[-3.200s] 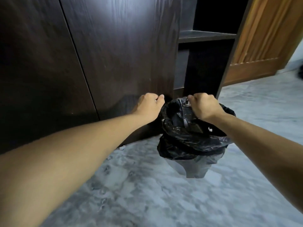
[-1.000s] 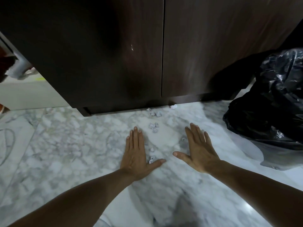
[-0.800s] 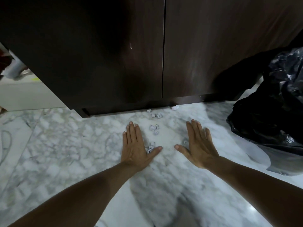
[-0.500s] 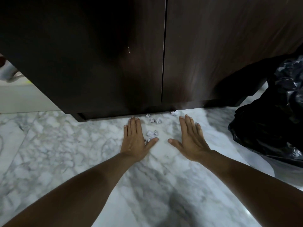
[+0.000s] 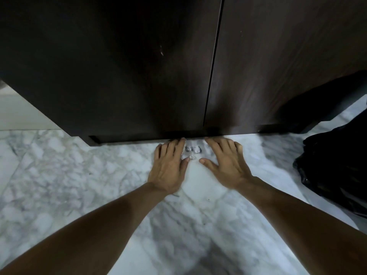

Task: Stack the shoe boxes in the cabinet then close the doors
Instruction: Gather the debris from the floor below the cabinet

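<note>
A dark wood cabinet fills the top of the view, its left door and right door both closed with a thin seam between them. No shoe boxes are visible. My left hand lies flat on the marble floor, palm down, fingers straight, fingertips at the cabinet's base. My right hand lies flat beside it the same way. Small crumpled paper bits sit on the floor between the two hands.
The floor is white and grey marble. A bin lined with a black plastic bag stands at the right edge, close to the cabinet's corner. A pale wall shows at the left.
Both flat hands have slid forward over the floor to the cabinet's base, crowding the paper bits between them. Earlier still, both hands gripped the bin's bag rim.
</note>
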